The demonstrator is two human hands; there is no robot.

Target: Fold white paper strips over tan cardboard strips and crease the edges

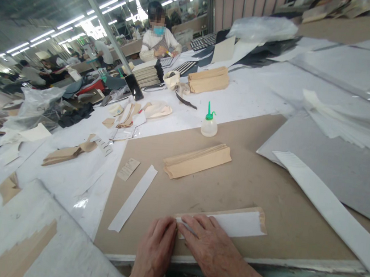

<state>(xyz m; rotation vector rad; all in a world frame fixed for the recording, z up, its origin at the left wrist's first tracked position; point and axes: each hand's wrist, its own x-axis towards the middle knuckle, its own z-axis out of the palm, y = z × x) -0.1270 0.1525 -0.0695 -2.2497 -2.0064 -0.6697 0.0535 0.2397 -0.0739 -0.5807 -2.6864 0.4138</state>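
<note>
A white strip [242,223] lies lengthwise on a slightly larger tan strip [262,217] at the table's front edge. My left hand [156,247] is at the left end of this pair, its fingers bent and pressed together on the tan strip's end; the fingertips are partly hidden. Flat across the left part of the white strip rests my right hand [210,249], fingers stretched out, the tips close to my left hand. Behind them is a stack of tan strips [198,162]. Another white strip [133,197] lies slanted to the left.
A squeeze bottle with a green nozzle [209,126] stands behind the stack. To the left is a small paper label [129,169]. Long white strips [325,205] lie on grey sheets [352,172] at right. Across the table a masked person [159,41] handles pieces.
</note>
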